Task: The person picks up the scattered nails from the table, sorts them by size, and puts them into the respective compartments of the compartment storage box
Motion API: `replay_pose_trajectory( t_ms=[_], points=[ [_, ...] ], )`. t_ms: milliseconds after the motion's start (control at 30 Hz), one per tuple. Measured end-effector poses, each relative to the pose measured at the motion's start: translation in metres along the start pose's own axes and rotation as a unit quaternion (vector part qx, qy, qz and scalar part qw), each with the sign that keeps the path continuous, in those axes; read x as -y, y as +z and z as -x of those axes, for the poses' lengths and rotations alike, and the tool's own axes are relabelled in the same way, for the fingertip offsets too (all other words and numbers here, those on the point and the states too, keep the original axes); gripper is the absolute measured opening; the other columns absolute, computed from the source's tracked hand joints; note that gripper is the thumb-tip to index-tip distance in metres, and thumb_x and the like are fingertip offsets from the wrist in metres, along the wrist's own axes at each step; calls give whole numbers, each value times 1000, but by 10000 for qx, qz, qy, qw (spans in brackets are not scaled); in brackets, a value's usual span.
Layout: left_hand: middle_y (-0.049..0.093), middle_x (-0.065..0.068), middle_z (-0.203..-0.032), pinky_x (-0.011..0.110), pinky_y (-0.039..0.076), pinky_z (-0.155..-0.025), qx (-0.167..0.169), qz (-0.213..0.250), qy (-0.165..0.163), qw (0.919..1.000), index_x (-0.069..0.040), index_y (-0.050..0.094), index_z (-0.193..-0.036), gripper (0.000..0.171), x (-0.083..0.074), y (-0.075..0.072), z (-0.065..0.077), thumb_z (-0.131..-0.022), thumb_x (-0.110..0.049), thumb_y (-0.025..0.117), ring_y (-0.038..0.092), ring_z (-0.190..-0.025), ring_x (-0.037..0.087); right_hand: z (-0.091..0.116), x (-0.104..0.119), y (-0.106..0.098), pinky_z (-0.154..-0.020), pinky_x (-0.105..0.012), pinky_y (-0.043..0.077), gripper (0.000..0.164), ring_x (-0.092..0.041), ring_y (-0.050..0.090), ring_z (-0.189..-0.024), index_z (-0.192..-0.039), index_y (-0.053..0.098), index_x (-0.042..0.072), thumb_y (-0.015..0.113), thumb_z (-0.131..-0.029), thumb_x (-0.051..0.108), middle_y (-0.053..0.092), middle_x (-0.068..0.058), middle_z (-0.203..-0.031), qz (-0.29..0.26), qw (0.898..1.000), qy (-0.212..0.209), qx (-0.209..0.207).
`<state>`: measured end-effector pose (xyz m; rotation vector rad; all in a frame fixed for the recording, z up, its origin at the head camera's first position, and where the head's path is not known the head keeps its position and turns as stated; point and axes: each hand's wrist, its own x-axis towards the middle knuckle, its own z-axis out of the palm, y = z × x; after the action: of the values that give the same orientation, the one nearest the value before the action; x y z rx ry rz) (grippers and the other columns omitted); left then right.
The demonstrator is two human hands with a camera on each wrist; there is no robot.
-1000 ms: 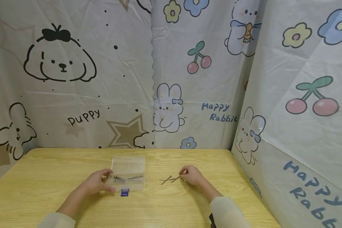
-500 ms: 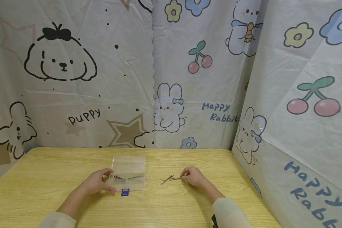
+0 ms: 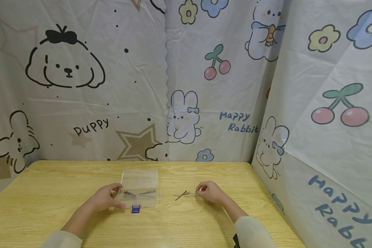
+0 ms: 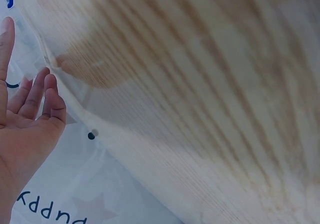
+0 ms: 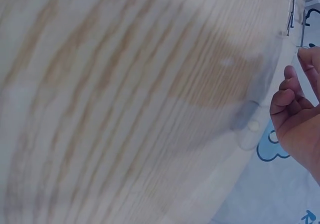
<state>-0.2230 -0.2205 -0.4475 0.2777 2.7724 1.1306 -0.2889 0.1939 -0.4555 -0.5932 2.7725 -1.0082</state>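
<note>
In the head view, holds the box (image 3: 148, 202) by its left side with the left hand (image 3: 103, 199), thumb near its front left corner and fingers near its far left corner; lid (image 3: 139, 179) swung back towards the table's (image 3: 62, 181) far edge, blue latch (image 3: 136, 209) at the box's front edge, boxed nails (image 3: 128, 193) inside. With the right hand (image 3: 209, 191), pinches one nail (image 3: 192, 193) by its end, right of the box and towards the table's far right corner. Near its free end, loose nails (image 3: 181, 196), partly crossed; cannot tell whether touching it. Could scatter these by dragging the pinched nail through the crossing; could also drop it from a slack hold on so thin a shaft. In the left wrist view, little of the box, just the latch and a faint edge past the fingers; cannot judge firmness of hold from here. Could slide or tip so light-looking a box by pressing unevenly at one corner, and so spill the contents. In the right wrist view, same pinch at the nail's tip, with remaining fingers bent; could poke a fingertip by closing carelessly on a point.
</note>
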Motion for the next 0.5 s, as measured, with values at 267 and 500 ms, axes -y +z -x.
replay_pose_trajectory(
  t_ms=[267,500],
  points=[
    [53,22,-121,45,50,-81,27,11,22,10000,5,46,-130,89,1,0,0,-61,-37,84,55,-99,33,-1,15,0,-53,-22,36,9,-13,42,-66,-89,67,10,60,-89,15,51,-2,-79,-238,9996,-43,113],
    [52,23,-122,48,49,-84,36,34,21,10000,5,45,-130,90,2,0,0,-61,-38,84,55,-103,38,-9,26,6,-54,-22,37,11,-12,42,-67,-89,68,8,59,-88,15,51,-1,-78,-293,9993,-182,128]
  ],
)
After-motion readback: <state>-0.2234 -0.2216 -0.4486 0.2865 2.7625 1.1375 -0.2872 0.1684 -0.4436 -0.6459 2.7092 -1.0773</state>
